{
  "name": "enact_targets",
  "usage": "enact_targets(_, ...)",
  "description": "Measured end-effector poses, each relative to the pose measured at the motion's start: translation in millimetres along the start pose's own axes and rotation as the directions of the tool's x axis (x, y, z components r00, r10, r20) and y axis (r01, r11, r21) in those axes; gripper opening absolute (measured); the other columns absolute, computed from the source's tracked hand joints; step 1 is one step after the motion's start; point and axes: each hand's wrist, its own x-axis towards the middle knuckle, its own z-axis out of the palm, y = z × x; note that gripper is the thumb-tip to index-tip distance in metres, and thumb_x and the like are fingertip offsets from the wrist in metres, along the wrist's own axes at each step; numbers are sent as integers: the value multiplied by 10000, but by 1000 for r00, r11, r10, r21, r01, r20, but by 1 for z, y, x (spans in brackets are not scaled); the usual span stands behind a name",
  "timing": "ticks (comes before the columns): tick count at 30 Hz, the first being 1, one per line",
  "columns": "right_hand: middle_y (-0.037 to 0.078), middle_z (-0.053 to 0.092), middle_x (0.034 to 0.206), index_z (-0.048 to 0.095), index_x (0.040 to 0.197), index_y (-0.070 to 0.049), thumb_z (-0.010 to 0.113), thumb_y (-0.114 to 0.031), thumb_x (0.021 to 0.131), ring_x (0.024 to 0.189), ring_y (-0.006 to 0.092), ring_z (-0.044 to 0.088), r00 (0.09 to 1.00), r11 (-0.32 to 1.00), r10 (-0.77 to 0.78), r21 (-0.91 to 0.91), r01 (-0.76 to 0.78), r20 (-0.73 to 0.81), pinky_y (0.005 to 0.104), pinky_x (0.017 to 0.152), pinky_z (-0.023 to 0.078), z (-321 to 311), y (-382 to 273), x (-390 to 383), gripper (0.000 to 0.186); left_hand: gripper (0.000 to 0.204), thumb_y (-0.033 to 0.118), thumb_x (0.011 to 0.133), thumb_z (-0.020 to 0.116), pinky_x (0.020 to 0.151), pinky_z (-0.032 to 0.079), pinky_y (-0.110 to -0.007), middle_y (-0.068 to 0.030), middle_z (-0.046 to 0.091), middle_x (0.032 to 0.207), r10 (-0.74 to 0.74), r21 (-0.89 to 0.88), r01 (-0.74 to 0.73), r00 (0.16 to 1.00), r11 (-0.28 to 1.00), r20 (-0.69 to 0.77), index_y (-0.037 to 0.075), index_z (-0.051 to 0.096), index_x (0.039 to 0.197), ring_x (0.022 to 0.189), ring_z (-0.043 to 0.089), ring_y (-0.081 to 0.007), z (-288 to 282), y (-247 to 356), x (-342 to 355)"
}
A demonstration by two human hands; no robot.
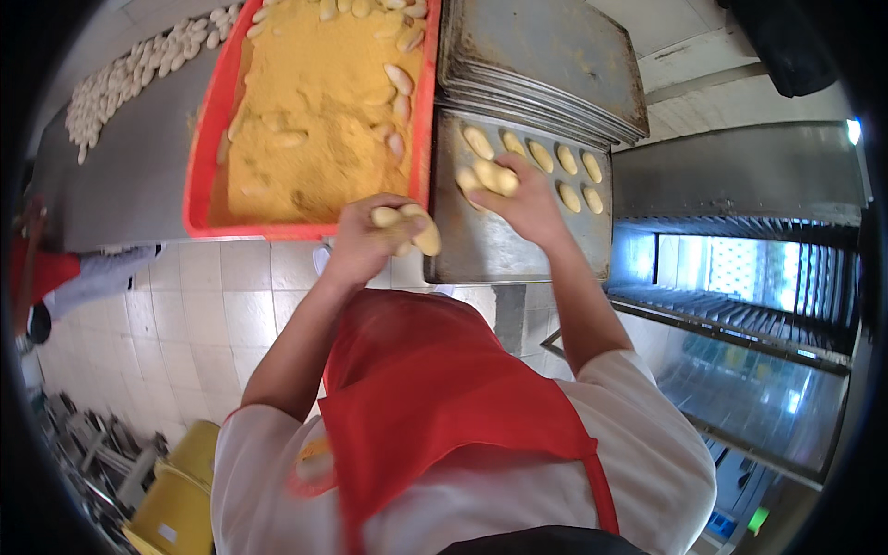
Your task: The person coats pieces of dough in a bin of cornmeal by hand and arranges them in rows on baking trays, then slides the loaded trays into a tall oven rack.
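My left hand (375, 236) is closed round several oblong dough pieces coated in yellow crumb (425, 233), near the lower right corner of a red tub (199, 185) of yellow crumb with more dough pieces lying in it. My right hand (518, 199) grips more coated pieces (496, 176) over the left part of a worn metal baking tray (518, 250). Several coated ovals (567, 159) lie spaced in rows on that tray. My fingers partly hide the pieces in both hands.
Stacked trays (546, 46) stand behind. Pale dough pieces (148, 60) lie on the steel counter (116, 199) at left. Another person's red-clad body (46, 268) is at far left. A metal rack (740, 268) is at right, yellow containers (162, 499) at lower left.
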Motion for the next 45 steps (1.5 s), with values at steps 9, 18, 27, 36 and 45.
enact_targets(9, 246, 730, 1152, 700, 1236, -32, 857, -314, 830, 1078, 397, 713, 979, 973, -11, -223, 58, 203, 432, 916, 566, -41, 143, -75, 518, 343, 248, 845, 822, 790, 587, -398, -223, 751, 931, 341, 782, -156, 937, 603, -76, -17, 758, 1053, 911, 729, -342, 130, -81, 10)
enact_targets(18, 160, 752, 1067, 700, 1235, -19, 835, -206, 869, 940, 285, 732, 994, 991, 98, 81, -102, 57, 403, 850, 571, -140, 218, -112, 432, 244, 196, 973, 684, 803, 599, -341, -100, 753, 984, -99, 444, 66, 994, 894, 53, 38, 760, 1143, 916, 724, -183, 242, -56, 22)
enact_targets(27, 196, 707, 1067, 729, 1180, -52, 861, -194, 816, 968, 394, 713, 979, 998, -15, 62, 28, -204, 434, 884, 579, -156, 255, -130, 413, 279, 205, 928, 710, 868, 580, -494, -178, 713, 1132, 217, 891, -309, 945, 332, 247, 85, 764, 1175, 1017, 707, -404, 315, -90, 54)
enact_targets(36, 233, 691, 1113, 673, 1173, -36, 845, -109, 800, 1032, 460, 663, 914, 956, -226, -255, 143, -336, 513, 918, 546, -152, 280, -143, 418, 391, 342, 889, 807, 852, 583, -465, -187, 749, 1125, 188, 874, -287, 955, 393, 229, 80, 770, 1177, 1001, 734, -382, 332, -72, 68)
enact_targets(45, 153, 709, 1011, 790, 1102, -95, 795, -188, 900, 938, 390, 686, 900, 956, -131, -294, 2, -417, 462, 863, 572, -155, 298, -140, 222, 771, 305, 822, 917, 1166, 433, -515, -216, 544, 1534, 790, 979, 21, 594, -204, 152, 70, 567, 1468, 1400, 519, -415, 181, 94, 28)
